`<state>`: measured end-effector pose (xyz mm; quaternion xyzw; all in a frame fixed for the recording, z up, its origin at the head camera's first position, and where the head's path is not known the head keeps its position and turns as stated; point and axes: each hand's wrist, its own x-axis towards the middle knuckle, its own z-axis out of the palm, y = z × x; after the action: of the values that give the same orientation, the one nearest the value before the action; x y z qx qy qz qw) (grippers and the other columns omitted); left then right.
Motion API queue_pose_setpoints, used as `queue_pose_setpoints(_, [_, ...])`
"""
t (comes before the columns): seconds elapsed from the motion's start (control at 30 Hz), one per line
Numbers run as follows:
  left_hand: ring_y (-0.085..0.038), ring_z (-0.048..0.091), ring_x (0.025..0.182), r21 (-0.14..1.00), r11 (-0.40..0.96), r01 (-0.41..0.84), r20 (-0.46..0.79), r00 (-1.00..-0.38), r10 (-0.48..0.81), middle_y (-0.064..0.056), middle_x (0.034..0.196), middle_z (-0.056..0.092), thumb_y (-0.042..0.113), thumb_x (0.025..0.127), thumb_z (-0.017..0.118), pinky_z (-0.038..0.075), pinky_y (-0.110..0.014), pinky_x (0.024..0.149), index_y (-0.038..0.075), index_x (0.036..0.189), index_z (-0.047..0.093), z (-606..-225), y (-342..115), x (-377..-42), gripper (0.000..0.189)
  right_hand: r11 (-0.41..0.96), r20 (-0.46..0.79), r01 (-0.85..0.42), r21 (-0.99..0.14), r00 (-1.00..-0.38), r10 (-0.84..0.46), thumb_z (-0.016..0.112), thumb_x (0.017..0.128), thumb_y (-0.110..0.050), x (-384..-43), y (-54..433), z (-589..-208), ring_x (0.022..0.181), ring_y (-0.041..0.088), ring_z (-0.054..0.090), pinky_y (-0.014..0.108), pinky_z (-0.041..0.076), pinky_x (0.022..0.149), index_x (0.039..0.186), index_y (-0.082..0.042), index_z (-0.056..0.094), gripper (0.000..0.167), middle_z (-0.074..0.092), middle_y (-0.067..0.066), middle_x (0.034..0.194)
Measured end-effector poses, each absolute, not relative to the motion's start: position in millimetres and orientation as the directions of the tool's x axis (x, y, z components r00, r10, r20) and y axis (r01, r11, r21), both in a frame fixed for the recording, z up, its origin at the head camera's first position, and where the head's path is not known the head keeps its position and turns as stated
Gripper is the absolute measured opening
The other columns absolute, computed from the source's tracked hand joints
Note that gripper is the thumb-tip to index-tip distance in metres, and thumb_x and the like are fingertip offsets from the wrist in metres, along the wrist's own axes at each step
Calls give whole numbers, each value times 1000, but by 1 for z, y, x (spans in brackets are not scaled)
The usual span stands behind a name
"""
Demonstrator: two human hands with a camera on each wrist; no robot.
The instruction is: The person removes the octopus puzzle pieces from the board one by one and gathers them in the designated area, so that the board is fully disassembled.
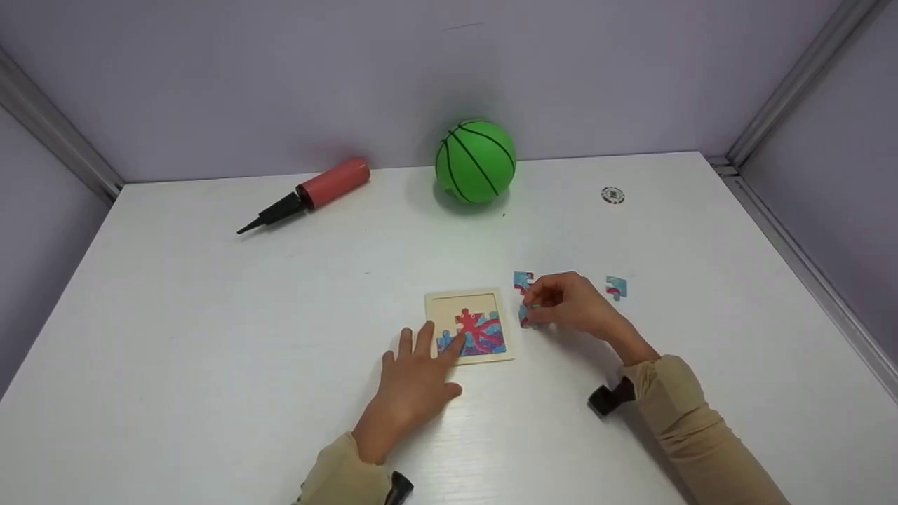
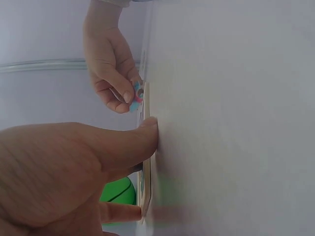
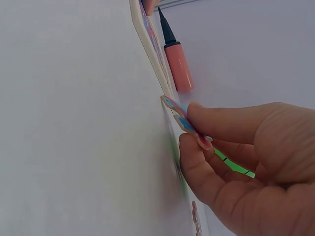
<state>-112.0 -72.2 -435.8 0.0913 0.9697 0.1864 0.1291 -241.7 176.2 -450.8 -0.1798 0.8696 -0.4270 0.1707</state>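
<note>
A small wooden jigsaw tray (image 1: 447, 308) lies on the white table, partly filled with pieces showing a red octopus on blue (image 1: 485, 337). My left hand (image 1: 414, 389) has its fingers spread, the index fingertip on the assembled pieces and the other fingers along the tray's left side. Just right of the tray, my right hand (image 1: 579, 308) pinches a blue and red jigsaw piece (image 3: 187, 124) between thumb and fingers, tilted in the right wrist view. One loose piece (image 1: 521, 280) sits beyond its fingertips, and another piece (image 1: 617, 287) is farther right.
Toward the back wall stands a green ball (image 1: 477, 161) with black lines. A red and black hand pump (image 1: 337, 184) lies at the back left. At the back right is a poker chip (image 1: 612, 195). Walls border the table behind and at the sides.
</note>
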Motion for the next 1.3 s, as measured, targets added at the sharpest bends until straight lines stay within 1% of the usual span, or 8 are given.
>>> queue_pose_setpoints(0.27, [-48,25,135,368,917,155,-183,-955,235,-22,148,30,26,87,69,29,-65,99,18,144,45,-434,-72,-111,62,630,-87,-228,-743,-900,-427,75,80,-9,-241,175,-452,72,18,53,27,45,59,86,-11,69,8,63,1,77])
queue_pose_setpoints(0.47, [-48,24,135,369,917,151,-183,-956,231,-22,149,29,27,87,69,29,-65,99,18,144,45,-435,-72,-112,63,643,-78,-241,-727,-901,-426,78,79,-12,-241,173,-451,72,18,52,28,44,61,87,-10,70,12,63,1,78])
queue_pose_setpoints(0.6, [-48,25,135,374,914,156,-175,-956,235,-23,149,29,28,87,70,29,-65,99,18,144,45,-436,-73,-111,63,663,-113,-201,-721,-910,-399,78,80,-18,-241,172,-449,75,19,53,29,46,63,90,-11,71,14,63,1,80])
queue_pose_setpoints(0.73, [-49,25,135,381,910,162,-164,-957,239,-24,149,30,28,87,70,29,-66,99,17,144,45,-437,-73,-111,63,669,-134,-164,-725,-919,-370,76,83,-19,-241,173,-448,77,21,55,30,48,64,93,-12,71,13,64,2,82])
queue_pose_setpoints(1.03, [-48,24,137,423,899,116,-188,-959,213,-22,151,28,27,86,71,26,-66,101,14,145,43,-439,-72,-113,67,651,-128,-167,-741,-916,-381,74,84,-17,-241,175,-448,77,21,55,30,49,65,93,-12,70,10,64,3,83])
queue_pose_setpoints(1.3, [-48,23,137,431,897,99,-192,-961,199,-24,151,26,22,86,71,29,-68,97,14,145,43,-437,-67,-110,66,608,-17,-276,-745,-902,-430,74,83,-14,-238,169,-443,71,18,53,29,46,64,89,-8,71,9,64,1,77])
